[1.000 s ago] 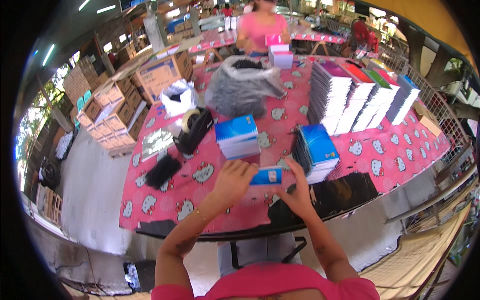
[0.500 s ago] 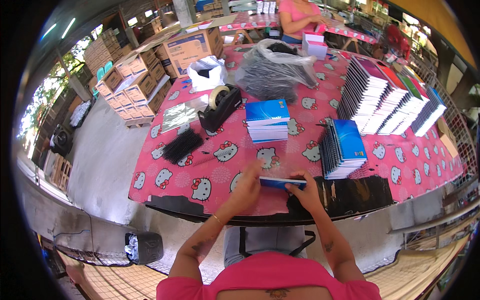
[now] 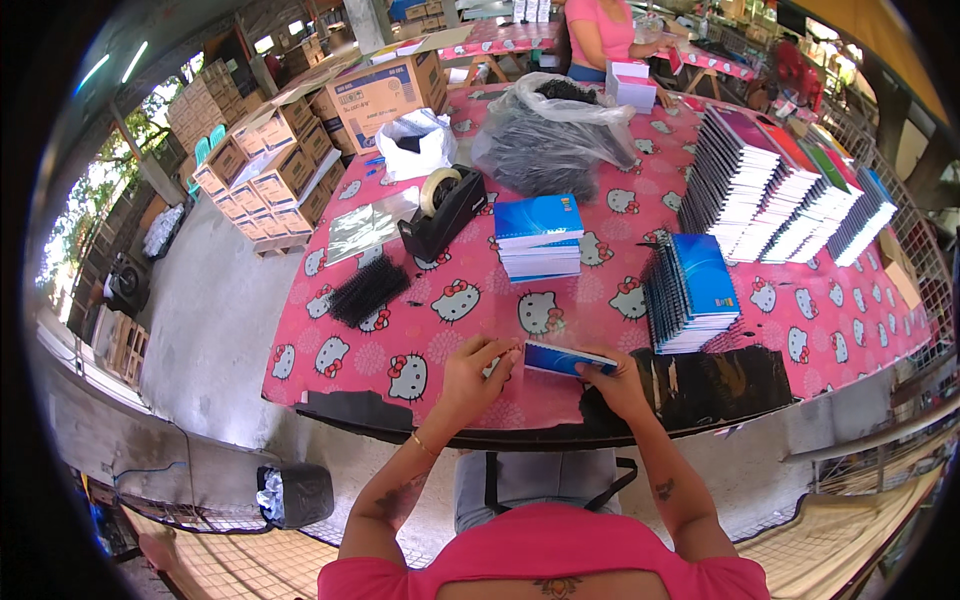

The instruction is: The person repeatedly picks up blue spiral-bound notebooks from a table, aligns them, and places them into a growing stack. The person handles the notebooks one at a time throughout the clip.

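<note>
A small blue-covered notebook point(image 3: 556, 360) is tilted up over the near table edge, its white page edges showing. My right hand point(image 3: 618, 382) grips its right end, thumb across the cover. Close to its left end is my left hand point(image 3: 478, 378), fingers curled and pinched together; what they hold, if anything, is too small to make out. A pile of black spiral coils point(image 3: 368, 290) lies to the left. Beyond my hands stands a stack of blue notebooks without visible coils point(image 3: 538, 225). To the right is a stack of coil-bound blue notebooks point(image 3: 700, 285).
A black tape dispenser point(image 3: 442, 218), clear plastic sheets point(image 3: 365, 228), a white bag point(image 3: 414, 148) and a large clear bag of black coils point(image 3: 550, 140) sit farther back. Tall stacks of bound notebooks point(image 3: 730, 190) stand at right. Another person point(image 3: 600, 40) works beyond the table.
The single coil lying beside the coil pile is no longer visible on the table. My left hand, blurred before, is now still near the notebook, whose cover has turned more toward view.
</note>
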Motion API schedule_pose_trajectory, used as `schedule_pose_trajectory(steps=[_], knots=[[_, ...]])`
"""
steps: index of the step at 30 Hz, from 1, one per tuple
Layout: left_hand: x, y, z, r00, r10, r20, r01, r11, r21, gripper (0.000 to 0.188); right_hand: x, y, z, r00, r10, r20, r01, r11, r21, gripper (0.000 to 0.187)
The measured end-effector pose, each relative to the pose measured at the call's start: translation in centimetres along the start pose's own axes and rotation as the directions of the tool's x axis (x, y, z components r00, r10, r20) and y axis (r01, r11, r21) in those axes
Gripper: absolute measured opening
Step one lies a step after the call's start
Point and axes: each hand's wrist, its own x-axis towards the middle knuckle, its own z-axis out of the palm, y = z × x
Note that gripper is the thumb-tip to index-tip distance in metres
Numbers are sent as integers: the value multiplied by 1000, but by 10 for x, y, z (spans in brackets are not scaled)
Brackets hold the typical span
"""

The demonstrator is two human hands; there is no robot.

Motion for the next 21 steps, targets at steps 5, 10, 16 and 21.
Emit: schedule_pose_trajectory(steps=[5,10,16,21], knots=[[1,-3,2,1000,-12,6,12,999,-45,17,0,1,1,999,-52,12,52,999,-2,27],[4,-2,-1,998,-44,37,44,999,7,17,-1,-7,2,999,-30,16,31,999,-40,27],[9,-13,-1,991,131,41,-133,988,78,20,-1,-5,1,999,-24,28,25,999,-30,24],[26,-8,-12,936,194,292,-224,972,73,23,-1,-10,2,998,-39,43,41,999,-25,25]])
